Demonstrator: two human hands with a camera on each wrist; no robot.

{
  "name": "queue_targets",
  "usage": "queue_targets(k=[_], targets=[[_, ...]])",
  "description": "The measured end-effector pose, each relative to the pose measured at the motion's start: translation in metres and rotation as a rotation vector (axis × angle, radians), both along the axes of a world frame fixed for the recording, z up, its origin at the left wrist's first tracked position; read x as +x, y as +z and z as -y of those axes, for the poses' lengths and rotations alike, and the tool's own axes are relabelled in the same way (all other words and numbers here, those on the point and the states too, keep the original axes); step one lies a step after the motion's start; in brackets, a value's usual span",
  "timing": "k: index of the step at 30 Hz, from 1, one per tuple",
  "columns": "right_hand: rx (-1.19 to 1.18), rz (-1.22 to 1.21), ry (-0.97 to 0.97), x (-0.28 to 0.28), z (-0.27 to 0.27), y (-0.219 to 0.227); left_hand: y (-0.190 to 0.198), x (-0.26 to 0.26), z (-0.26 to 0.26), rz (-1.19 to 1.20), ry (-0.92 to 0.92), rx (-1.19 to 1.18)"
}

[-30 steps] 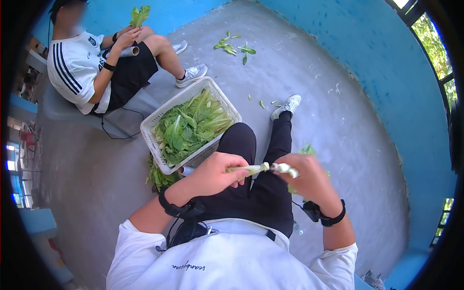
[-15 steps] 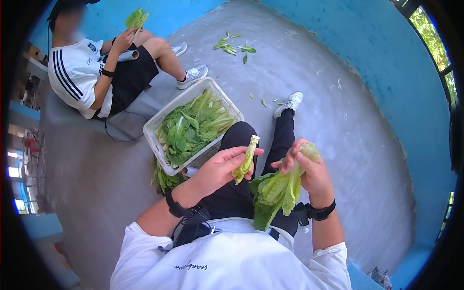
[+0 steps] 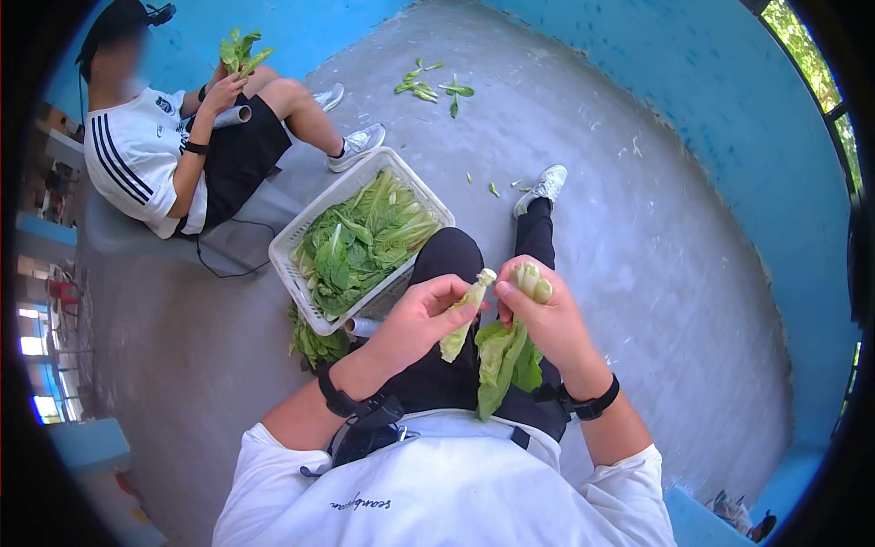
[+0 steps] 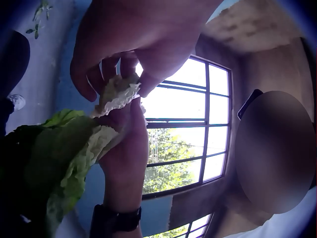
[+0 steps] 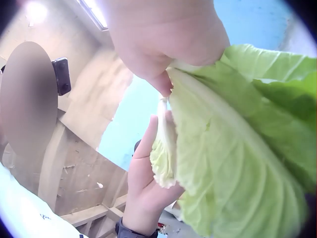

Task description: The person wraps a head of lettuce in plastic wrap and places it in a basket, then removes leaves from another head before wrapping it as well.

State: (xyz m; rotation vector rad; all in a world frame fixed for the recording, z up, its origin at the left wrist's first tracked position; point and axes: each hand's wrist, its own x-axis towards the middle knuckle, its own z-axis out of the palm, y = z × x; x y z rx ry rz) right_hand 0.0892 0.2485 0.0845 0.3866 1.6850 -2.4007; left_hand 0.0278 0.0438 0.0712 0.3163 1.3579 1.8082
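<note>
My left hand (image 3: 415, 326) pinches a small pale lettuce heart (image 3: 463, 326) between thumb and fingers, its cut white end pointing up. Close beside it, my right hand (image 3: 554, 321) grips a bunch of green lettuce leaves (image 3: 497, 365) by the pale stems, the leaves hanging down. The right thumb and fingertips come right up to the top of the heart. In the right wrist view, broad ribbed lettuce leaves (image 5: 233, 144) fill much of the picture, with the small heart (image 5: 163, 156) against the left palm. The left wrist view shows the heart (image 4: 119, 96) between both hands.
A white plastic crate (image 3: 284, 248) full of leafy greens stands by my left knee, with more greens (image 3: 314, 342) beneath it. Another person (image 3: 146, 155) sits at the upper left holding leaves. Scattered leaves (image 3: 419, 89) lie on the grey floor (image 3: 656, 273).
The hands held pale stem ends together, then parted, the left with the small heart and the right with the leaf bunch. Now the right hand has come back left, beside the heart.
</note>
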Motion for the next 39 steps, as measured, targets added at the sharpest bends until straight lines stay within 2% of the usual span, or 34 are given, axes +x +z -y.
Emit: queue_targets(k=[2, 3, 6, 9, 15, 21, 24, 27, 31, 34, 36, 38, 39], targets=[[0.153, -0.104, -0.026, 0.002, 0.007, -0.002, -0.004, -0.001, 0.003, -0.151, 0.017, -0.062], [0.229, -0.156, -0.038, 0.002, 0.011, -0.003, 0.002, 0.000, 0.001, -0.016, 0.048, -0.130], [0.233, -0.034, -0.042, 0.002, 0.016, -0.003, -0.001, 0.004, 0.001, -0.115, 0.089, -0.177], [0.361, -0.022, 0.001, 0.001, 0.008, 0.000, 0.000, 0.005, 0.002, -0.178, 0.085, -0.200], [0.505, -0.045, 0.108, 0.001, -0.003, 0.011, 0.018, -0.001, 0.003, -0.480, -0.069, -0.442], [0.724, -0.087, 0.240, 0.002, -0.013, 0.034, 0.013, -0.001, 0.005, -0.412, -0.066, -0.342], [0.825, -0.123, 0.337, 0.006, -0.021, 0.039, 0.022, -0.005, 0.006, -0.439, -0.219, -0.425], [0.935, -0.215, 0.450, 0.012, -0.043, 0.025, 0.025, -0.010, 0.010, -0.573, -0.338, -0.560], [0.846, 0.026, 0.411, 0.025, -0.076, 0.024, 0.012, -0.026, 0.029, -0.374, -0.316, -0.529], [0.477, -0.004, 0.218, 0.043, -0.088, -0.002, -0.018, -0.036, 0.018, -0.191, -0.193, -0.424], [0.297, 0.090, 0.163, 0.047, -0.089, 0.001, -0.031, -0.054, -0.005, -0.086, -0.115, -0.318], [0.075, 0.100, 0.077, 0.051, -0.086, -0.001, -0.050, -0.076, -0.038, -0.071, 0.061, -0.202], [-0.052, 0.057, 0.014, 0.052, -0.084, -0.011, -0.060, -0.096, -0.052, -0.202, 0.005, -0.375]])
